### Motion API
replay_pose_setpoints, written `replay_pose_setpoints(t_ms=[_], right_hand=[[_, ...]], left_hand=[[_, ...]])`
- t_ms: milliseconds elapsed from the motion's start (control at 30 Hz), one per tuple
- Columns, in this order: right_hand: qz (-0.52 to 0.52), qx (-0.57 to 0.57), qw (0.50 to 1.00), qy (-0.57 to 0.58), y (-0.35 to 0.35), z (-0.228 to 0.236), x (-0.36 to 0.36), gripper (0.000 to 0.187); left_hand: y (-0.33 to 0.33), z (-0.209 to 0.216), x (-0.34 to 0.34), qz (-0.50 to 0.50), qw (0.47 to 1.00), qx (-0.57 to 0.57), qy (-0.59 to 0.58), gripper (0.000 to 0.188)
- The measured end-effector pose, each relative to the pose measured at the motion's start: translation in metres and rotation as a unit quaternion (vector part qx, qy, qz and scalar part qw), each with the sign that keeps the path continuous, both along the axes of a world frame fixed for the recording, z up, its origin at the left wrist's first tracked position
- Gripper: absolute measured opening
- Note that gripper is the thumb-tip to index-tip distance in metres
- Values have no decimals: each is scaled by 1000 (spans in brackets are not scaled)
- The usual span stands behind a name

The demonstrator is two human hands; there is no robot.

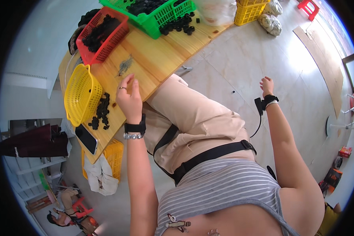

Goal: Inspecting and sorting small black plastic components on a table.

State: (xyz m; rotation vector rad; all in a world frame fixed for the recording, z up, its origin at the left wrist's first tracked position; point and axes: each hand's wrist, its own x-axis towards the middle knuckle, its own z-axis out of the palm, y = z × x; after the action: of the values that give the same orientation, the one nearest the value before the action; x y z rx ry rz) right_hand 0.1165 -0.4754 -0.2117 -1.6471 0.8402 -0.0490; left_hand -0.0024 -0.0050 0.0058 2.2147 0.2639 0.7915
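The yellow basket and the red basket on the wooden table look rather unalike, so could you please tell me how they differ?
The yellow basket has a rounded outline, while the red basket is more rectangular. The yellow basket shows just one small dark piece inside; the red basket holds a large heap of black parts. Both have perforated walls and sit on the wooden table.

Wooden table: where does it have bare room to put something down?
Free: wood between green basket and left hand, right of the grey mark. Crowded: around the yellow basket, with black pieces and phone.
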Motion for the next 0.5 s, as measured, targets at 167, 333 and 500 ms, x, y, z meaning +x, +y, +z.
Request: replay_pose_setpoints(t_ms=[167, 333, 500], right_hand=[[-4, -11, 998, 60, -13, -48, -3, 39], [25, 1, 995, 97, -40, -72, 4, 33], [29, -20, 992, 119, -43, -84, 8, 27]], left_hand=[[-36, 19, 8, -25, 997, 67, 25, 20], [-89, 30, 31, -156, 966, 203, 37, 21], [-127, 29, 57, -219, 954, 190, 71, 22]])
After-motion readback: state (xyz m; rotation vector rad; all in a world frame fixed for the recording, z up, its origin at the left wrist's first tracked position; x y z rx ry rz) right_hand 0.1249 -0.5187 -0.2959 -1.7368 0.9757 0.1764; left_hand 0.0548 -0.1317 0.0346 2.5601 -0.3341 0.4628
